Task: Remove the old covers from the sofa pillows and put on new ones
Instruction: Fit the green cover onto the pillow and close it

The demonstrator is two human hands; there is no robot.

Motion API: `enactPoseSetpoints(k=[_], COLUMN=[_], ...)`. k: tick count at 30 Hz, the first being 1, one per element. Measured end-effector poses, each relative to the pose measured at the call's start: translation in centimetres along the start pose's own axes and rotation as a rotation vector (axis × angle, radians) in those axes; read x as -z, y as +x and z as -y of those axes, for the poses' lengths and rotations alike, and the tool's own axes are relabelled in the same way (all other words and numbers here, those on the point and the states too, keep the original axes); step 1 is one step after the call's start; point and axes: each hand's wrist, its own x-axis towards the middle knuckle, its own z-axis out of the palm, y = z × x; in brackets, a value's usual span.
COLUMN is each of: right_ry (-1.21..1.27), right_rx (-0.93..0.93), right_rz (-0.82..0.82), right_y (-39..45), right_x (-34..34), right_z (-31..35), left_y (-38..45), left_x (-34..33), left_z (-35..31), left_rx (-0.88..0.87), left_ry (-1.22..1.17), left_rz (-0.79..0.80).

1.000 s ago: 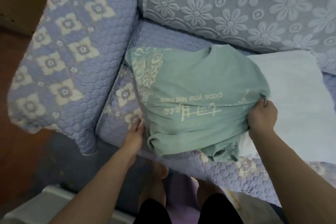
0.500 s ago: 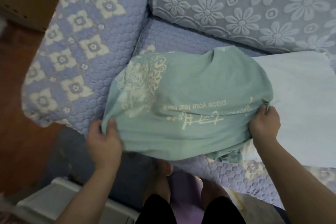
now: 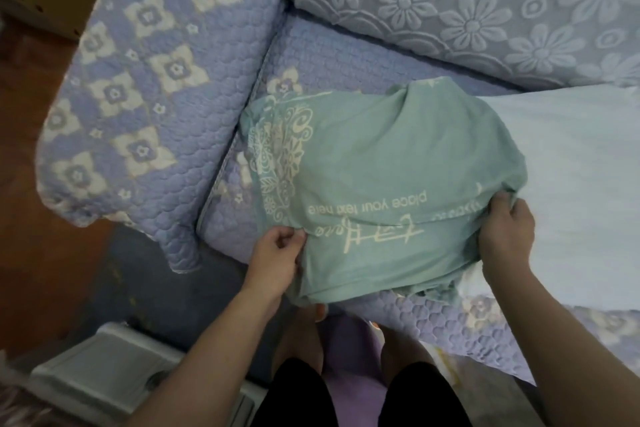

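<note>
A: so where's the green pillow cover (image 3: 391, 180) at? centre of the sofa seat (image 3: 332, 55), pale blue pillow (image 3: 571, 191) poking out at its 3 o'clock

B: yep, half a second back the left hand (image 3: 277, 253) was out at the 8 o'clock corner, now it's pinching the near edge closer in. right hand (image 3: 507, 236) keeps its fist bunched on the 4 o'clock edge

A: so the cover's getting worked along the pillow, far from finished imo
</note>
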Motion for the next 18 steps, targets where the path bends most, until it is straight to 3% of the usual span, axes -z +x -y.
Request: enactPoseSetpoints(k=[2, 8, 11, 15, 18], right_ry=[0.153, 0.003, 0.098, 0.348, 0.132], right_rx=[-0.045, -0.049, -0.044, -0.179, -0.047], right_rz=[0.125, 0.609, 0.695, 0.762, 0.907], right_y=[-1.6, -7.7, -9.0, -10.1, -10.4], right_x=[1.2, 2.9, 2.6, 1.3, 0.8], right_z=[1.0, 3.7, 4.4, 4.5, 3.8], left_y=[-0.1, -1.2, -1.3, -0.5, -0.6], left_x=[0.7, 3.5, 2.8, 1.1, 1.1], left_z=[0.1, 1.6, 1.1, 0.0, 0.2], left_rx=[0.034, -0.040, 0.019, 0.137, 0.191], left_ry=[-0.086, 0.045, -0.047, -0.176, -0.247], left_rz=[-0.053, -0.036, -0.015, -0.026, -0.053])
